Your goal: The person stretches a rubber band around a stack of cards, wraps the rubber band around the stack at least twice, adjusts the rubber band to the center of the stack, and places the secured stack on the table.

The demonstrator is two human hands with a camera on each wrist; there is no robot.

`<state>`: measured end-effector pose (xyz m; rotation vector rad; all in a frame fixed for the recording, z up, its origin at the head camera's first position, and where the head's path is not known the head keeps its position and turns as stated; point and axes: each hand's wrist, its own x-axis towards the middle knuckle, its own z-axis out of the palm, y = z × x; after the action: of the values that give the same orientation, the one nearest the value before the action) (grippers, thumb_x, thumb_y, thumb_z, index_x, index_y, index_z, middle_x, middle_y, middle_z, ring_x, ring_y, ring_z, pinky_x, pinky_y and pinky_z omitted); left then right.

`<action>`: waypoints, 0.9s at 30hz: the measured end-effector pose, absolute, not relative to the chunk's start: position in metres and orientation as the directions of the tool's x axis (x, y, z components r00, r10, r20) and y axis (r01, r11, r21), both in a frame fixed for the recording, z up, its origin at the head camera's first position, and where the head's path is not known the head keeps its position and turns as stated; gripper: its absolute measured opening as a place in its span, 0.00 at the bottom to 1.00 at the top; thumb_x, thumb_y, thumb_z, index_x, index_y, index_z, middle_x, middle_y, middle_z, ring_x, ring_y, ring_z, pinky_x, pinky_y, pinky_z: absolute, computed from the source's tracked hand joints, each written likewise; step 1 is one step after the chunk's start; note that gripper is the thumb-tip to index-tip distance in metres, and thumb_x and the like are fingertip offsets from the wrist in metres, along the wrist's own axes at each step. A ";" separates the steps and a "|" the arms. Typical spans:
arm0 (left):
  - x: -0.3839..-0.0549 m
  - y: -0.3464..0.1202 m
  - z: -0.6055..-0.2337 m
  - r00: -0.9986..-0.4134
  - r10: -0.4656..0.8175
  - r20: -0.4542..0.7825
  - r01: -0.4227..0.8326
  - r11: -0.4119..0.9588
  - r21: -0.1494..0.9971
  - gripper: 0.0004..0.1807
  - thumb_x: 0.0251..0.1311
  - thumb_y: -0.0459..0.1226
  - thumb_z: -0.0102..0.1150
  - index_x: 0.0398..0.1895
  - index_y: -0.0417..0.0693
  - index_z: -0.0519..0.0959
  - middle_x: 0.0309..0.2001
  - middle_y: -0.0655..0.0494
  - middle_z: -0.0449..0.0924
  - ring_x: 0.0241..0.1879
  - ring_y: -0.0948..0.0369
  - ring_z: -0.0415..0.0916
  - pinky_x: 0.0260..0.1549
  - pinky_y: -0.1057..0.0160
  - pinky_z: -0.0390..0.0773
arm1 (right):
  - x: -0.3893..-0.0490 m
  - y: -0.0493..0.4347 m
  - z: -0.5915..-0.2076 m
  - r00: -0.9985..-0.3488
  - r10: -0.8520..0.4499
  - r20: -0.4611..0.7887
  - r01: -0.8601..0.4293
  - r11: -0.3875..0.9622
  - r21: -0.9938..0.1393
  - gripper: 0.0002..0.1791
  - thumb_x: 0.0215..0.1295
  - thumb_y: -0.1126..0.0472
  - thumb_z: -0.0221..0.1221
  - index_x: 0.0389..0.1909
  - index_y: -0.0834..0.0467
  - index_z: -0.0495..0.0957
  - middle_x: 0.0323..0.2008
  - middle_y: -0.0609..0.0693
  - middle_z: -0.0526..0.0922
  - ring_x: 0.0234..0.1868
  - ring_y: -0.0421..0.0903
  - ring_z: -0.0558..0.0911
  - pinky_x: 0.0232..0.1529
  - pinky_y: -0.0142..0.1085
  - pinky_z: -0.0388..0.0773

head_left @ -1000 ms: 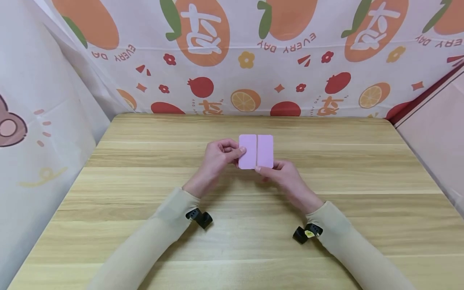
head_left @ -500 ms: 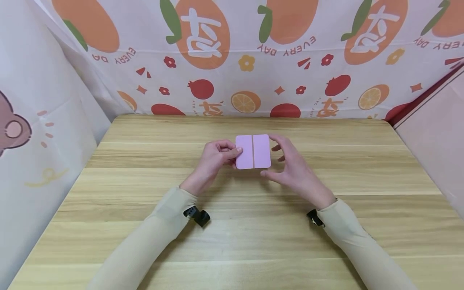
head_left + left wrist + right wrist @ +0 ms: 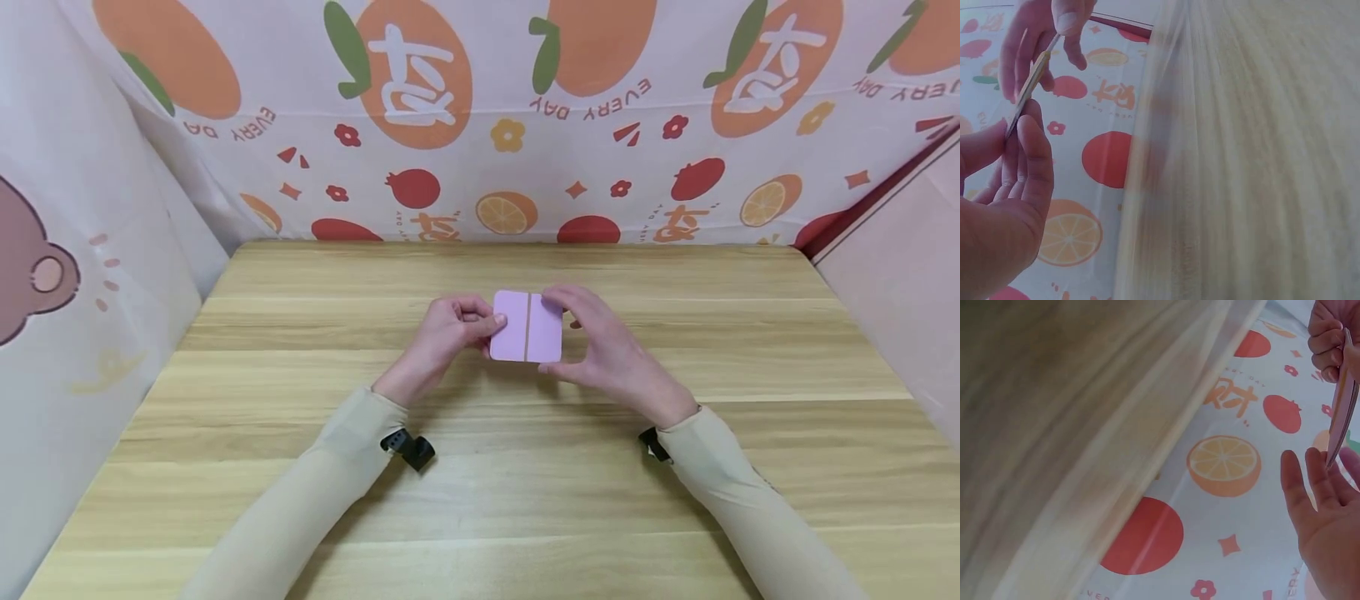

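Observation:
A thin, square pink pad (image 3: 510,327) with rounded corners is held up above the table, a narrow tan band running across its middle. My left hand (image 3: 452,332) pinches its left edge, thumb on the front. Around the right side of the pad curves my right hand (image 3: 611,354), with the index finger at the top edge and the thumb near the bottom edge. In the right wrist view the fingers of that right hand (image 3: 1335,515) are spread and fairly straight by the end of the pad (image 3: 1342,415). Seen edge-on in the left wrist view, the pad (image 3: 1030,84) looks layered.
The wooden table (image 3: 480,517) stretches beneath both arms. A white fruit-print cloth (image 3: 450,175) hangs behind its far edge, with more cloth (image 3: 150,250) along the left and a pale pink panel (image 3: 900,275) on the right.
My right hand let go of the lower right corner, opened wide beside the pad, then moved its index finger over the top edge. The left hand kept its pinch; the pad dipped slightly.

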<state>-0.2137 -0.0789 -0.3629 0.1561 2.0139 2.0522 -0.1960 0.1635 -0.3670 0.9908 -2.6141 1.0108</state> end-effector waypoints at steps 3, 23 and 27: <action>-0.214 -0.081 -0.361 -0.962 0.269 -0.049 -0.015 0.127 0.992 0.09 0.59 0.32 0.67 0.39 0.35 0.79 0.28 0.48 0.82 0.24 0.59 0.78 0.29 0.61 0.81 | -0.197 0.165 -0.368 -0.749 -0.531 0.396 -0.660 0.546 -0.516 0.44 0.46 0.56 0.78 0.65 0.58 0.68 0.66 0.47 0.67 0.60 0.43 0.69 0.53 0.45 0.77; -0.198 -0.090 -0.354 -0.728 0.633 0.264 0.673 0.586 0.452 0.34 0.48 0.39 0.77 0.59 0.45 0.73 0.67 0.49 0.67 0.63 0.55 0.68 0.59 0.56 0.72 | -0.194 0.165 -0.379 -0.710 -0.566 0.419 -0.701 0.507 -0.502 0.43 0.46 0.60 0.78 0.64 0.63 0.70 0.65 0.51 0.69 0.51 0.45 0.75 0.43 0.42 0.81; -0.193 -0.088 -0.358 -0.731 0.628 0.268 0.675 0.608 0.419 0.34 0.47 0.40 0.77 0.58 0.45 0.73 0.65 0.49 0.68 0.60 0.56 0.70 0.57 0.58 0.74 | -0.190 0.164 -0.382 -0.720 -0.570 0.397 -0.689 0.513 -0.512 0.42 0.47 0.62 0.77 0.64 0.64 0.70 0.65 0.52 0.69 0.47 0.45 0.76 0.42 0.41 0.81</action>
<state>-0.1927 -0.0879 -0.3575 1.1777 2.8996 0.8191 -0.1896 0.1640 -0.3816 1.0814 -2.5739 0.9920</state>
